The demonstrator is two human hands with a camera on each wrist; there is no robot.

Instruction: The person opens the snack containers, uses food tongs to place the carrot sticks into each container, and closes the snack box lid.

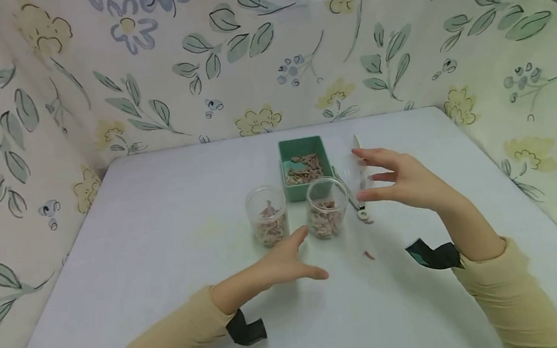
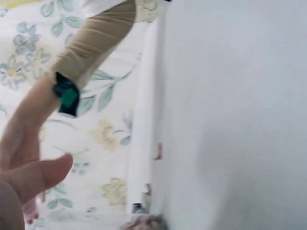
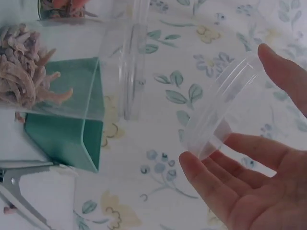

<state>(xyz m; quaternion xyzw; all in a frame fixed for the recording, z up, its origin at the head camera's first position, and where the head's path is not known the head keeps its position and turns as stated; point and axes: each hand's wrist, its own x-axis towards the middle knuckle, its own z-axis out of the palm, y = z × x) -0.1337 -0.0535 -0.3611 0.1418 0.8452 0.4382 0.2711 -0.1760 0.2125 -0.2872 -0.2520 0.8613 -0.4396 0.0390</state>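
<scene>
My right hand [image 1: 403, 179] is raised at the right of the jars. In the right wrist view it holds a clear round plastic lid [image 3: 223, 105] tilted between thumb and fingertips. My left hand [image 1: 281, 262], thumb spread and nothing in its grasp, is just in front of two clear jars; whether its fingers touch one is unclear. The left jar [image 1: 266, 208] and right jar [image 1: 328, 208] stand uncovered, each partly filled with small brownish dried strips [image 3: 24, 67]. In the left wrist view, the left thumb [image 2: 48, 175] sticks out over the scene.
Behind the jars stands a green tray [image 1: 295, 193] holding more strips and crumbs. A long V-shaped metal tool [image 1: 361, 215] lies right of it, partly behind the right hand. One loose strip [image 1: 369, 255] lies on the white table [image 1: 172, 205]. Floral cloth [image 1: 260, 76] hangs around.
</scene>
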